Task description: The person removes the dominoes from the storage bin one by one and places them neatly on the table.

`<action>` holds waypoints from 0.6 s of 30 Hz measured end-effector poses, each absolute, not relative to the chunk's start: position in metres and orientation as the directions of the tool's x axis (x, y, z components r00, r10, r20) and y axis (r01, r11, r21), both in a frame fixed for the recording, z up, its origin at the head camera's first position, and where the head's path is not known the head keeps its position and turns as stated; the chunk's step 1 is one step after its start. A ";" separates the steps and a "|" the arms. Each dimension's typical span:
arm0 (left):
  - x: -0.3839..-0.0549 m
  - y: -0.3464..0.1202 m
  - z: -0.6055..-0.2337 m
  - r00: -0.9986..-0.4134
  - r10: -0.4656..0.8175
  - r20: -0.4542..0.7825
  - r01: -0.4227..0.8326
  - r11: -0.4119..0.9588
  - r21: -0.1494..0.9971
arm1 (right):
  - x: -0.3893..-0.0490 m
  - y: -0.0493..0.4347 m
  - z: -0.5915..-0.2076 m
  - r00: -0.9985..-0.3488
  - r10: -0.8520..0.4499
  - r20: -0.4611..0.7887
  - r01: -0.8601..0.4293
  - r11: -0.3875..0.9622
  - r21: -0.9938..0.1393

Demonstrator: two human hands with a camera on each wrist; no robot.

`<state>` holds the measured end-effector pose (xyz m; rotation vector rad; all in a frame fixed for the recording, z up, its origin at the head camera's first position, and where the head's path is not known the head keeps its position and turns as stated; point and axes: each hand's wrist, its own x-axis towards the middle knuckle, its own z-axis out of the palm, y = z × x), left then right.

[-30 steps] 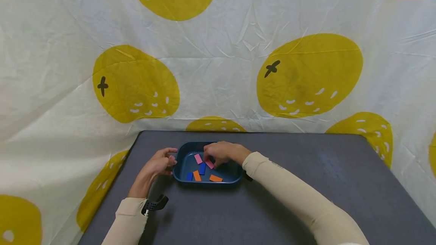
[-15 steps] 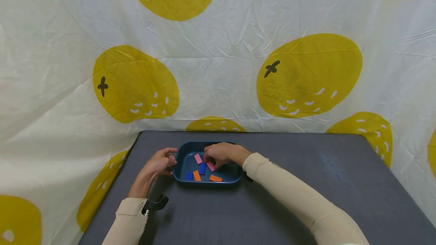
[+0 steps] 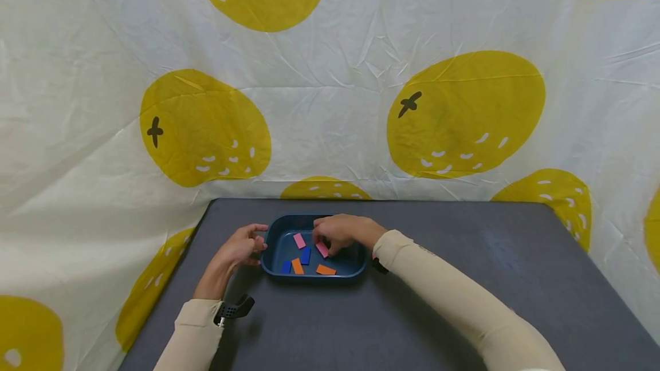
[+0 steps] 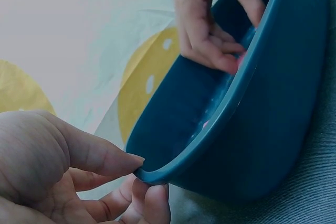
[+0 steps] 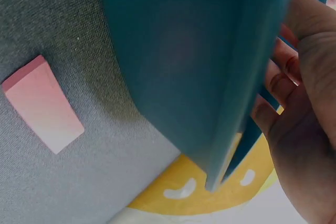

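A dark blue rectangular basin (image 3: pixel 304 275) sits on the table. My left hand (image 3: pixel 242 247) pinches its left rim between thumb and fingers, plain in the left wrist view. Over the basin's right half, my right hand (image 3: pixel 337 232) reaches in and pinches a pink block (image 3: pixel 322 249). Another pink block (image 3: pixel 299 240) lies inside to the left. Two blue blocks, one in the middle (image 3: pixel 306 255) and one near the front left, share the floor with an orange block (image 3: pixel 297 266) and a second orange block (image 3: pixel 326 269). The basin wall hides the right fingertips in the right wrist view.
A loose pink block (image 5: pixel 43 104) lies on the grey table outside the basin, mostly hidden under the right wrist in the head view. Behind the table (image 3: pixel 438 291) hangs a white cloth (image 3: pixel 330 130) with yellow fruit shapes.
My right hand has shifted slightly to the right, and the pink block at its fingers has moved a little with it. The left hand stays at the rim.
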<state>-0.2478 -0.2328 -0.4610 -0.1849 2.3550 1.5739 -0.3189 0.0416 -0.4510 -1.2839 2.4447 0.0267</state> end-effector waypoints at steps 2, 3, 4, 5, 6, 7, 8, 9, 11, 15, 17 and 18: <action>-0.248 -0.233 -0.461 -0.946 0.053 -0.321 -0.276 0.389 0.879 | -0.318 0.044 -0.449 -0.521 -0.786 -0.333 -0.790 0.592 -0.160; -0.248 -0.233 -0.461 -0.946 0.051 -0.321 -0.277 0.390 0.878 | -0.317 0.046 -0.447 -0.526 -0.784 -0.330 -0.787 0.595 -0.161; -0.248 -0.233 -0.461 -0.946 0.051 -0.321 -0.276 0.391 0.878 | -0.316 0.048 -0.445 -0.527 -0.785 -0.325 -0.787 0.595 -0.163; -0.248 -0.233 -0.461 -0.946 0.051 -0.320 -0.276 0.391 0.878 | -0.315 0.050 -0.444 -0.532 -0.784 -0.321 -0.783 0.599 -0.165; -0.248 -0.233 -0.461 -0.946 0.050 -0.320 -0.276 0.392 0.878 | -0.315 0.052 -0.443 -0.535 -0.784 -0.315 -0.781 0.601 -0.170; -0.247 -0.233 -0.461 -0.946 0.049 -0.320 -0.277 0.392 0.877 | -0.314 0.053 -0.442 -0.539 -0.783 -0.311 -0.777 0.604 -0.175; -0.248 -0.233 -0.461 -0.946 0.048 -0.321 -0.278 0.392 0.877 | -0.313 0.055 -0.441 -0.541 -0.782 -0.308 -0.775 0.606 -0.180; -0.248 -0.233 -0.462 -0.946 0.047 -0.322 -0.279 0.393 0.876 | -0.312 0.057 -0.439 -0.544 -0.780 -0.308 -0.771 0.610 -0.185; -0.247 -0.233 -0.462 -0.946 0.047 -0.321 -0.278 0.393 0.877 | -0.311 0.061 -0.436 -0.554 -0.774 -0.308 -0.757 0.622 -0.201; -0.247 -0.233 -0.463 -0.947 0.049 -0.319 -0.274 0.399 0.875 | -0.306 0.069 -0.428 -0.565 -0.770 -0.298 -0.740 0.632 -0.230; -0.247 -0.234 -0.463 -0.947 0.050 -0.317 -0.273 0.399 0.876 | -0.304 0.073 -0.425 -0.568 -0.772 -0.285 -0.736 0.631 -0.244; -0.247 -0.234 -0.463 -0.947 0.050 -0.317 -0.272 0.399 0.875 | -0.304 0.075 -0.424 -0.569 -0.773 -0.280 -0.735 0.631 -0.247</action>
